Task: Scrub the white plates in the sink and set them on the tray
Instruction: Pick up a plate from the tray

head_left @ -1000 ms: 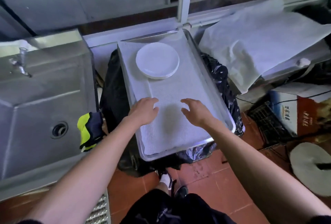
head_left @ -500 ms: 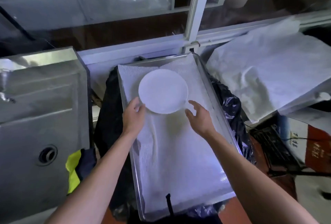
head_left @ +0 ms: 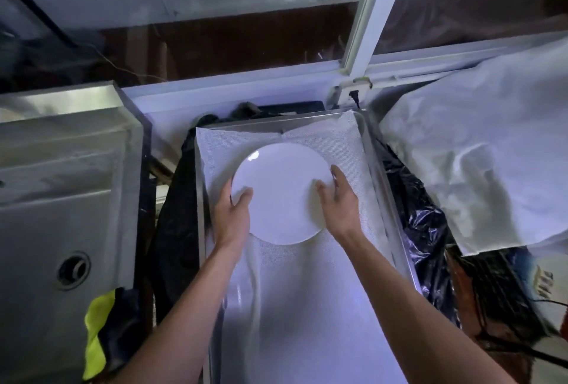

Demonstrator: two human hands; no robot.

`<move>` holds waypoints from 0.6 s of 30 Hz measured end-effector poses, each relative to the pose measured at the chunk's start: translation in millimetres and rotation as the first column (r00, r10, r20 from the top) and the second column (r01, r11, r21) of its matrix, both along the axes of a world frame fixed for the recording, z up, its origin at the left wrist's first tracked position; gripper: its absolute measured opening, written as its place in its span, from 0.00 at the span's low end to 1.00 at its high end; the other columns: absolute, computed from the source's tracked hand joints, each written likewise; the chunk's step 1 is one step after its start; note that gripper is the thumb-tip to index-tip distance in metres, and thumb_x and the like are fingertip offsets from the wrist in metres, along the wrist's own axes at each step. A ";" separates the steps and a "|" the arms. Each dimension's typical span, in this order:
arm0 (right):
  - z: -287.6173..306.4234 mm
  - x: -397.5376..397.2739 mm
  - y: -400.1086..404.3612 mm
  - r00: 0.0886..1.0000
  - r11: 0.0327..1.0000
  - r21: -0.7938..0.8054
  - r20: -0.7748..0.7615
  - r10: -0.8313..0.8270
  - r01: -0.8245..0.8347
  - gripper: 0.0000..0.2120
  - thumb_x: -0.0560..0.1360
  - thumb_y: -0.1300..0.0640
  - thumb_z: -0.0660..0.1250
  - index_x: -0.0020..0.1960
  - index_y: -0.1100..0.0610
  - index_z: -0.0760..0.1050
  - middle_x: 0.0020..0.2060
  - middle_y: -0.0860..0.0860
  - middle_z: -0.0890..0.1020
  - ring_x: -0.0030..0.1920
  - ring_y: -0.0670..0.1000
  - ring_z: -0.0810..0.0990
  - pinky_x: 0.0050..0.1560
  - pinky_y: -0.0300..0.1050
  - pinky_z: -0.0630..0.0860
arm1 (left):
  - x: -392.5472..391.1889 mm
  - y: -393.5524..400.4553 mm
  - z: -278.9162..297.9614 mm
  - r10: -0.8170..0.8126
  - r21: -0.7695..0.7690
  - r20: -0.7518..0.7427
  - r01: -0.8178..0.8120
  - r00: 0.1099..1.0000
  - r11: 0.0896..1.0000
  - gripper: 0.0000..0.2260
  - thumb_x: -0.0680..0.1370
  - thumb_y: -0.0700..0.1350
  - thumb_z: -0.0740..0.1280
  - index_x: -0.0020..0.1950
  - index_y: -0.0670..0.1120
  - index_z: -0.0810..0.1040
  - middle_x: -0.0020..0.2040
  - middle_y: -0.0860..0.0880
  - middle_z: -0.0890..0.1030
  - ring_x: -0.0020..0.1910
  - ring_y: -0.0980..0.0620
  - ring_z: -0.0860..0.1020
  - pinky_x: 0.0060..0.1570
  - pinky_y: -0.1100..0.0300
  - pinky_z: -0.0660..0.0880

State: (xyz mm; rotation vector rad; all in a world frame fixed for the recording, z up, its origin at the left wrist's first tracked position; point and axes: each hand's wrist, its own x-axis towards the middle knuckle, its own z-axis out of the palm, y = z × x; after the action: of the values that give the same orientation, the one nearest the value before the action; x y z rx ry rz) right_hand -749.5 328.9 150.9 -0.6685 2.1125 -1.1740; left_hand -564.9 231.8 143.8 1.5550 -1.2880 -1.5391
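A steel sink stands left of the cloth-lined metal tray. At the tray's far end, the round white plate is gripped at opposite rims by left hand and right hand. Lifting level, thumbs on top, would likely prevent slipping.

Scullery (steel sink, tray).

A: Left of centre?
B: Yellow-and-black glove draped near a steel edge.
A: Right side?
B: Crumpled white sheet above black plastic bag; window frame behind.
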 end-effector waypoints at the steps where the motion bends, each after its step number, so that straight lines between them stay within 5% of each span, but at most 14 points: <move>1: -3.4 -0.9 -3.3 1.000 1.000 0.014 0.000 -0.001 0.001 0.29 0.82 0.46 0.63 0.79 0.53 0.61 0.75 0.48 0.69 0.75 0.50 0.66 0.70 0.39 0.61 | -0.7 -0.6 -2.1 0.016 0.010 -0.021 -0.016 1.000 1.000 0.21 0.72 0.54 0.69 0.66 0.59 0.78 0.57 0.57 0.85 0.56 0.56 0.83 0.51 0.60 0.78; 8: -12.0 6.3 -9.3 0.980 0.993 -0.049 0.172 -0.102 0.112 0.30 0.79 0.41 0.65 0.79 0.45 0.61 0.74 0.46 0.71 0.73 0.49 0.69 0.75 0.52 0.65 | -11.1 1.4 -4.6 0.142 0.035 -0.164 -0.138 0.976 0.990 0.18 0.75 0.42 0.70 0.61 0.59 0.81 0.54 0.56 0.86 0.51 0.58 0.84 0.42 0.69 0.78; 18: -3.4 17.4 -5.7 0.951 0.970 -0.104 0.247 -0.187 0.218 0.26 0.80 0.47 0.67 0.76 0.43 0.67 0.70 0.42 0.74 0.69 0.44 0.72 0.69 0.44 0.68 | -11.9 15.5 3.8 0.214 0.138 -0.237 -0.185 0.948 0.973 0.18 0.74 0.39 0.70 0.61 0.55 0.81 0.53 0.52 0.86 0.47 0.54 0.85 0.36 0.61 0.80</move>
State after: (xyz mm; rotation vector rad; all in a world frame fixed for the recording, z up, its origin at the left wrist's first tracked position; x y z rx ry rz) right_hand -732.1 323.2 147.5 -0.3511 1.9493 -1.4391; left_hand -576.8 247.3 147.6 1.4540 -0.8885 -1.6394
